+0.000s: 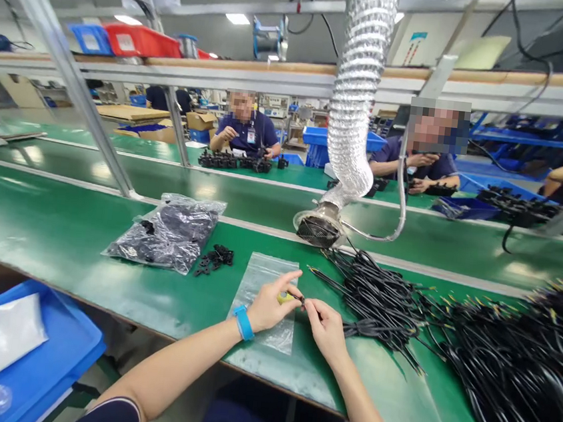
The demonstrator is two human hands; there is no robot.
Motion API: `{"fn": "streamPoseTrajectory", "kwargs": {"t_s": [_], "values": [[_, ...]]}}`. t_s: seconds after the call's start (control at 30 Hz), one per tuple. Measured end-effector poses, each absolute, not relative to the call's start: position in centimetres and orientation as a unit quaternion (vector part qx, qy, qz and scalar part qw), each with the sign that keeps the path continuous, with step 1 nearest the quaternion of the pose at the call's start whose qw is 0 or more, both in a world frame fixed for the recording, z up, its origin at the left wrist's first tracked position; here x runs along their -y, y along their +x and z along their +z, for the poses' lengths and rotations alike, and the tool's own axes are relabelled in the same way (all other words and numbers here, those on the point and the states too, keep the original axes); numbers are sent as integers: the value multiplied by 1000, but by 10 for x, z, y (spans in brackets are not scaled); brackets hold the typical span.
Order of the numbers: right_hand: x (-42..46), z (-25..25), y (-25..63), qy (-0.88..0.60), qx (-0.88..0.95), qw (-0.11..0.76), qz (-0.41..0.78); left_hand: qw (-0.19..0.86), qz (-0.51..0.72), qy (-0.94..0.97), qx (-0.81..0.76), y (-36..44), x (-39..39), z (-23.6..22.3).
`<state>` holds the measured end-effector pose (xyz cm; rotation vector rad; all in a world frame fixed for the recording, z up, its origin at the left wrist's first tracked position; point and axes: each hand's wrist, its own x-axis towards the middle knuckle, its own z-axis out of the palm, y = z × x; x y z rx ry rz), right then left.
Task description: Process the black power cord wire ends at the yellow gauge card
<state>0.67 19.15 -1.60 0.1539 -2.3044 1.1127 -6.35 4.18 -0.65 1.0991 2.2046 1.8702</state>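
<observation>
My left hand [269, 302], with a blue wristband, pinches a small yellow ring-shaped part [283, 297] over a clear plastic bag [265, 273] on the green bench [57, 234]. My right hand [326, 326] is closed in a pinch on the end of a thin black wire [311, 308], which meets the yellow part between the two hands. A heap of black cables [383, 295] lies just right of my hands. A small pile of black plastic clips [214, 260] sits to the left.
A clear bag of black parts [171, 233] lies at left. A silver exhaust hose [355, 111] hangs down to a fan inlet [317, 228]. More black cables [526, 371] fill the right. A blue bin [60, 355] stands below left. Two people sit across the conveyor.
</observation>
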Motion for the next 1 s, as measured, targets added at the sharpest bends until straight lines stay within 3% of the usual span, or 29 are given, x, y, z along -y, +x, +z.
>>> {"fn": "streamPoseTrajectory", "kwargs": {"t_s": [0.27, 0.57, 0.8, 1.0], "values": [[-230, -22, 21, 111, 897, 396, 161, -26, 596, 345, -725, -69, -39, -2], [-262, -17, 75, 161, 924, 347, -5, -19, 506, 489, -711, -64, -30, -7], [-277, -19, 104, 82, 948, 304, 37, 49, 407, 604, -683, -52, -36, -11], [-281, 14, 38, 32, 965, 256, 40, 38, 392, 618, -681, -47, -39, -8]]}}
